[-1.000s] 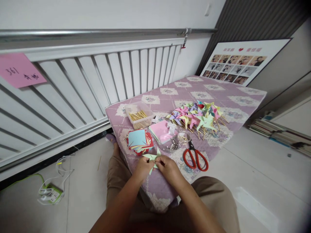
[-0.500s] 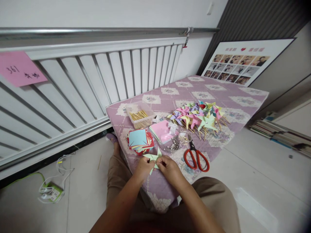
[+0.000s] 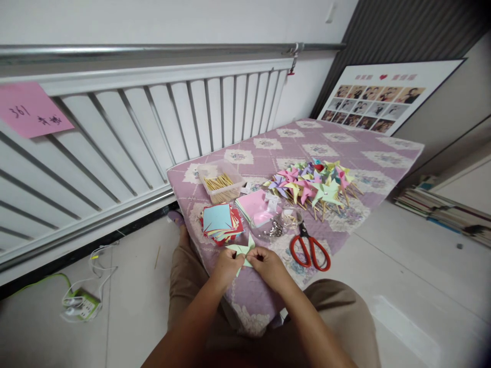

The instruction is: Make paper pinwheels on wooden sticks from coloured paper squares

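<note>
A pale green paper pinwheel is held over the near end of the table, its pointed blades spread. My left hand grips its left side, thumb on top. On the right side, my right hand pinches near the pinwheel's centre; whether a small fastener sits between those fingertips is hidden. Just beyond my hands lies a stack of cut paper squares, blue on top. Beside it are pink paper sheets and a clear bag of small metal fasteners. Red-handled scissors lie to the right.
A clear plastic box of thin wooden sticks stands at the table's left edge. Finished pinwheels on sticks are heaped farther back. A small round container sits by the scissors. A white radiator borders the left; a power strip lies on the floor.
</note>
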Demonstrator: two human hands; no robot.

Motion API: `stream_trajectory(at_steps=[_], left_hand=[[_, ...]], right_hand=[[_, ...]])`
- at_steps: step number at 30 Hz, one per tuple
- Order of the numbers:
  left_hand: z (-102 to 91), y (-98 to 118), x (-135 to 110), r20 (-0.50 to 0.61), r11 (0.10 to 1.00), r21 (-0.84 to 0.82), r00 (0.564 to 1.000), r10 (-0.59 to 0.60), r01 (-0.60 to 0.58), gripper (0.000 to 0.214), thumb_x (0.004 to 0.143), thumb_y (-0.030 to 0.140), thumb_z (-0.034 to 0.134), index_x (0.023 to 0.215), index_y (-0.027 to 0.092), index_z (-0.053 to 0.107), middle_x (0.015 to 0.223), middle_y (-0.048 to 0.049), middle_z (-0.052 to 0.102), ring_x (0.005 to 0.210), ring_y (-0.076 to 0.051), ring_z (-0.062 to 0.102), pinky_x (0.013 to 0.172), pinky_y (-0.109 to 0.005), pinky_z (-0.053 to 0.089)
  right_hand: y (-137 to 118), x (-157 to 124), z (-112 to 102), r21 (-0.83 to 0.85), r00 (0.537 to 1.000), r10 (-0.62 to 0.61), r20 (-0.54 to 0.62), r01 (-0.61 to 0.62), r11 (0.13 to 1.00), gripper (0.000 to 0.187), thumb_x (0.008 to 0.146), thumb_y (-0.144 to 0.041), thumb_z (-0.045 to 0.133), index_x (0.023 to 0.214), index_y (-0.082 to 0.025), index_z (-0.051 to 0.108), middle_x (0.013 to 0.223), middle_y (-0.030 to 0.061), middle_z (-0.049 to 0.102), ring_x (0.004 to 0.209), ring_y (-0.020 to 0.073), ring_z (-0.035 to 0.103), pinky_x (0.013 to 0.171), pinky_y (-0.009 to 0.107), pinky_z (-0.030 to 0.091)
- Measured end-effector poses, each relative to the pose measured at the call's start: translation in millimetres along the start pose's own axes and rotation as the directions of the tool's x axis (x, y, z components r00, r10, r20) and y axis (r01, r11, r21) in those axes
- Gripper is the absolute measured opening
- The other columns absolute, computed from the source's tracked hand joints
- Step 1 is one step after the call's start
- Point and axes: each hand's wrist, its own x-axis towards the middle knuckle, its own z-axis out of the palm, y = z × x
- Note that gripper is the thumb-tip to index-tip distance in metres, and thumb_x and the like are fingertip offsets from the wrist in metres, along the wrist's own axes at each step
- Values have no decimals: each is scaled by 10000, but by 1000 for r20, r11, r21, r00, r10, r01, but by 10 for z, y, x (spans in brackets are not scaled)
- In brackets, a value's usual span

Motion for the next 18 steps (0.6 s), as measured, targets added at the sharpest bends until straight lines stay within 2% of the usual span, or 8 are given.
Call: stream_trajectory(at_steps=[5,10,15,18], left_hand=[[-5,9,-6,-8,1000,17,1000,13,-13,149,723,257,537,649,169,631,504,38,566,436,-103,453,450,-218,338],[1,-11,-2,-10,999,13,999,35,-35,128,721,244,545,669,172,637,508,49,553,437,-92,433,450,-213,316],[10,-72,29,3,1000,16,1000,-1,1,164,740,279,547,686,168,654,497,32,576,401,-102,436,428,-225,327],[7,-68,31,10,1000,11,1000,-12,11,163,743,277,551,691,166,658,511,19,598,440,-117,497,457,-227,373]], right_hand=[[-13,13,2,37,999,41,-33,-40,999,145,700,-302,593,621,-181,583,605,-18,569,568,133,511,561,246,411],[-4,16,12,30,990,48,-130,-45,999,145,654,-298,632,637,-203,524,643,-29,535,628,152,501,607,268,408],[67,30,41,55,983,64,-173,-56,997,268,641,-285,670,832,-210,498,672,-42,559,639,161,538,621,282,435],[96,44,58,116,989,68,-131,-53,992,543,664,-270,663,1151,-174,444,723,-23,632,657,170,599,640,296,470]])
